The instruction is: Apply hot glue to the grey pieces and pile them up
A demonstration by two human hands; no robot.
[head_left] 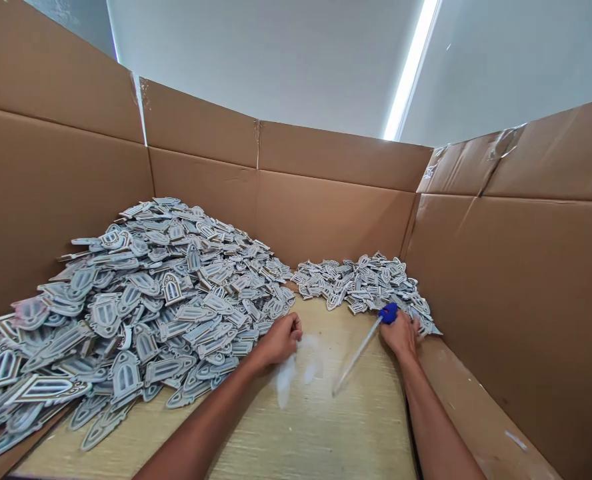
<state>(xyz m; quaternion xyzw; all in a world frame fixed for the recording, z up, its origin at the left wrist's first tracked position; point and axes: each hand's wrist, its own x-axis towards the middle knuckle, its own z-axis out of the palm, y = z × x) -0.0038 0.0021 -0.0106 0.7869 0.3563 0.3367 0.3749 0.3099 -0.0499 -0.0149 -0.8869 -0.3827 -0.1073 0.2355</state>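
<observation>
My left hand (282, 339) is curled closed above the wooden board, beside the right edge of the large heap. Whether anything is inside its fingers is hidden. In my right hand (402, 335) is a blue-handled tool (389, 313) with a long, thin, pale shaft pointing down toward the board and me; its exact kind is unclear. That hand is at the front right edge of a smaller pile (356, 283) of grey-white, arched window-shaped pieces. On the left rises a large heap (176, 293) of similar pieces, some showing brown ornament.
Tall brown cardboard walls (336, 207) enclose the work area at the left, back and right. Pale whitish patches (286, 380) mark the yellowish wooden board (336, 440) near my left hand. A cardboard strip (476, 407) runs along the right side, with small white scraps on it.
</observation>
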